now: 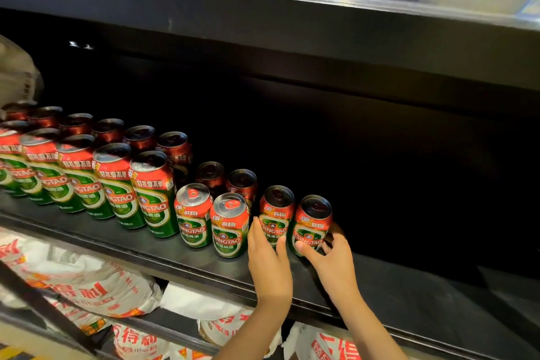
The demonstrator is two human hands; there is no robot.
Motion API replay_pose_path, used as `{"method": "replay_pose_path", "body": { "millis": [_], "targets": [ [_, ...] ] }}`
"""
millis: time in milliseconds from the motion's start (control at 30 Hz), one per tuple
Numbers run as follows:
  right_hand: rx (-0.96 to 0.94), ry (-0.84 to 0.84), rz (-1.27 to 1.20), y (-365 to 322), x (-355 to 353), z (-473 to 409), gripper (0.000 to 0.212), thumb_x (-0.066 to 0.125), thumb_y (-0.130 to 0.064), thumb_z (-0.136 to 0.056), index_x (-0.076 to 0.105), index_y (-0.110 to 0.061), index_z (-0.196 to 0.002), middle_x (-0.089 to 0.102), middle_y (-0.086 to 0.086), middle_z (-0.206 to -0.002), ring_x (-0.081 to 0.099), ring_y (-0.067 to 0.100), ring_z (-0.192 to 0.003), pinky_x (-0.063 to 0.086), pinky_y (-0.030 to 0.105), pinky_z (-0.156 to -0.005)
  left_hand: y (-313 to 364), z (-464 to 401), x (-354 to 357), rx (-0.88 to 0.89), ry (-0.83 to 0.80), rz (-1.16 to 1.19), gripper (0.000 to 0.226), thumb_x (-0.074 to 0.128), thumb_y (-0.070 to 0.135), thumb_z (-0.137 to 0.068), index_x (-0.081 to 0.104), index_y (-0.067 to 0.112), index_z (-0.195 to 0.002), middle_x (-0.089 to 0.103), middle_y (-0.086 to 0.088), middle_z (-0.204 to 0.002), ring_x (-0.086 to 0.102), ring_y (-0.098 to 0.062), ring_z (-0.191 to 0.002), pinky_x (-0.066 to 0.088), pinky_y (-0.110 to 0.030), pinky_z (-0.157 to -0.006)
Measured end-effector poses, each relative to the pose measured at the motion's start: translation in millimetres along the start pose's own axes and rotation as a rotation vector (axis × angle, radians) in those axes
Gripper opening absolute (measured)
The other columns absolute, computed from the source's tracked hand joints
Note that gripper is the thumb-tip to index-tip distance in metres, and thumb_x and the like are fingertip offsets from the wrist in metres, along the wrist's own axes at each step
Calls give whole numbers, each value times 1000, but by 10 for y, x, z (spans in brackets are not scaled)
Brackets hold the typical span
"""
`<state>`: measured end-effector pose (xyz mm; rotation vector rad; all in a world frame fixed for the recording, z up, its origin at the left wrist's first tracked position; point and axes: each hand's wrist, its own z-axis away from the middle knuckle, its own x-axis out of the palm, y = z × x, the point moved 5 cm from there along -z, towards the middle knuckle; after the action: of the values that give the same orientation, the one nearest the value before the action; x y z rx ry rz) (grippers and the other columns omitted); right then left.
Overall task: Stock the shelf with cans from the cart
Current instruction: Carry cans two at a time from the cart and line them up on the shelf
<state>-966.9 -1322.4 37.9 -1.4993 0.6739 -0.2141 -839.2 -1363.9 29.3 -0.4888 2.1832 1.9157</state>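
The black shelf (pixel 204 264) is partly stocked: tall Tsingtao beer cans (pixel 152 193) run in two rows from nine o'clock toward the middle, then four short Tsingtao cans (pixel 229 225) follow, with two more dark ones behind them. At the row's end, around five o'clock of the frame's centre, stand the two newest-looking cans. The left hand (pixel 270 260) wraps the second-to-last can (pixel 276 215), thumb on its right side and fingers round the left, so it is clamped on that can; the right hand (pixel 333 260) has its thumb against the front of the last can (pixel 312 223) and its fingers curled behind it — a looser hold, but a hold. Both cans stand upright on the shelf, just beside each other. I'd say the job is perhaps half done: everything from three o'clock onward is bare black shelf, and the back row stops short as well. The cart is nowhere in view, so how many cans are left I can't tell. The shelf's depths are too dark to read, the shelf above is blurred, and the white printed sacks (pixel 96 286) on the lower shelf are cut off at the bottom edge.
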Motion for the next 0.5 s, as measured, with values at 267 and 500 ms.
{"method": "replay_pose_path", "body": {
  "millis": [267, 500],
  "targets": [
    [-38, 25, 54, 94, 33, -166, 53, 80, -20, -72, 49, -24, -115, 61, -5, -113, 59, 7, -101, 49, 25, -90, 15, -119, 94, -53, 16, -7, 59, 55, 24, -93, 28, 9, -144, 36, -8, -147, 34, -22, -136, 35, -40, -110],
    [-76, 33, 62, 123, 28, -201, 56, 80, -23, -73, 49, -25, -119, 61, -8, -111, 59, 5, -102, 45, 13, -81, -22, -185, 138, -68, 12, -41, 49, 57, 25, -91, 40, 7, -134, 45, -10, -136, 42, -25, -128, 41, -42, -103]
  ]
}}
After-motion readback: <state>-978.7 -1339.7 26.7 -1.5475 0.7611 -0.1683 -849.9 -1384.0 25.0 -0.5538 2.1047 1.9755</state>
